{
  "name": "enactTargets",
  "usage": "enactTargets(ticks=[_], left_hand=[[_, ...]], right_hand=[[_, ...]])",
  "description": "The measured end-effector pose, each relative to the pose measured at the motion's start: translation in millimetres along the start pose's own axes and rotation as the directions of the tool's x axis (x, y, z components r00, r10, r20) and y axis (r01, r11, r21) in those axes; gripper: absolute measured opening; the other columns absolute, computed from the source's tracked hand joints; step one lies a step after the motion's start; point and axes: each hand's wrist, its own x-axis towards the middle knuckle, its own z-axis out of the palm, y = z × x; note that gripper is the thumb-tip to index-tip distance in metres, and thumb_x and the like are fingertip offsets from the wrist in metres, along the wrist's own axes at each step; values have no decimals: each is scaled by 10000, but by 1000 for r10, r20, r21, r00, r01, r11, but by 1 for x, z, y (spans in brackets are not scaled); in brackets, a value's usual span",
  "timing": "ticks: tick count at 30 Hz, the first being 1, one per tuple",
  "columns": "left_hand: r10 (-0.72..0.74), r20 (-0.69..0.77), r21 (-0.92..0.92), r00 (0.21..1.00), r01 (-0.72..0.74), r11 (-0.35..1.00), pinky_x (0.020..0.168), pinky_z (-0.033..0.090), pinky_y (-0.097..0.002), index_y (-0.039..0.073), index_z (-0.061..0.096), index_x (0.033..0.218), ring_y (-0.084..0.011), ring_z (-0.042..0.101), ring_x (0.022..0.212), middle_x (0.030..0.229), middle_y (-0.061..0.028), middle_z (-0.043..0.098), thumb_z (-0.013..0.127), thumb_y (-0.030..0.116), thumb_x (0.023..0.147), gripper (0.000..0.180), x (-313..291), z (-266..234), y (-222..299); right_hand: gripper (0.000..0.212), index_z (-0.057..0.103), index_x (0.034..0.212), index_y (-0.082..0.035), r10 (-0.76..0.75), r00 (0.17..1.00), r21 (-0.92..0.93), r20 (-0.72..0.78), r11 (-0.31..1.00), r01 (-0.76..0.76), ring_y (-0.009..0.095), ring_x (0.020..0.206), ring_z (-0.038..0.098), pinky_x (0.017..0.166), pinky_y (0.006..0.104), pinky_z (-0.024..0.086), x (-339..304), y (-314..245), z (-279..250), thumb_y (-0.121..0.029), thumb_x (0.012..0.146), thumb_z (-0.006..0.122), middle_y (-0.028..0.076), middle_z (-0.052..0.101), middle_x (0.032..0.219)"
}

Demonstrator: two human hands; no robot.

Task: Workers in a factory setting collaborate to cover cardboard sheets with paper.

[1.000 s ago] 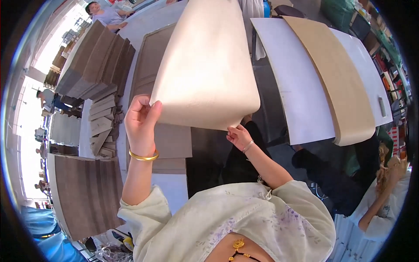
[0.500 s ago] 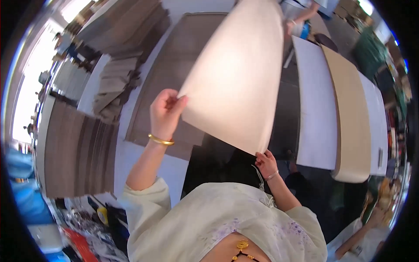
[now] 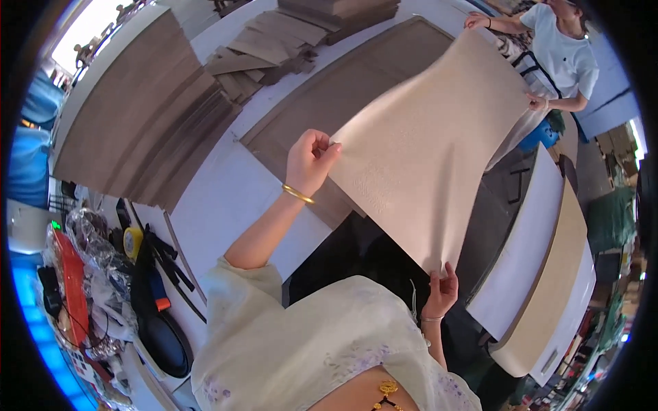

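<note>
A large beige sheet (image 3: 425, 137) of flexible material is stretched in the air between me and a co-worker. My left hand (image 3: 312, 161) pinches its near left corner between thumb and fingers. At the near right corner, my right hand (image 3: 442, 293) grips the edge, and a crease runs up from there. The co-worker (image 3: 558, 51), in a white top, holds the far edge with both hands. Below the sheet's left side lies a brown flat panel (image 3: 288, 113) with a raised rim, on a white table (image 3: 233, 212).
Stacked brown boards (image 3: 137, 116) stand at the left, with loose brown pieces (image 3: 267, 44) behind. A second white table (image 3: 507, 267) on the right carries a beige sheet (image 3: 541, 274). Plastic bags, a yellow tape measure (image 3: 132, 242) and straps crowd the lower left.
My view has turned to the right, bringing the co-worker into sight. The sheet looks flatter and more spread out, with both my hands still gripping its corners.
</note>
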Motion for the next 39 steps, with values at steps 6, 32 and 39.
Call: enactTargets(ticks=[6, 32, 39], left_hand=[[-191, -215, -33, 958, 189, 982, 574, 452, -255, 25, 383, 1038, -131, 560, 604, 685, -60, 590, 734, 132, 688, 507, 25, -28, -71], [-355, -432, 505, 829, 549, 666, 848, 329, -414, 82, 369, 1024, -191, 614, 759, 718, 15, 632, 673, 242, 742, 445, 94, -78, -196], [-477, -353, 538, 805, 592, 600, 888, 312, -416, 83, 370, 1048, -195, 612, 849, 841, -11, 654, 644, 231, 765, 420, 106, -81, -185]], right_hand=[[449, 555, 1164, -35, -103, 972, -202, 213, 968, 147, 93, 687, 505, 663, 207, 416, 12, -42, 50, -1, 731, 667, 3, 588, 830], [775, 374, 1320, -13, 56, 693, -337, 719, 899, 278, 144, 779, 507, 741, 257, 444, 28, -50, 166, -98, 633, 723, 84, 571, 1098], [768, 364, 1330, -19, 129, 695, -318, 708, 936, 151, 125, 804, 478, 765, 238, 427, 28, -46, 167, -60, 647, 713, 43, 536, 1127]])
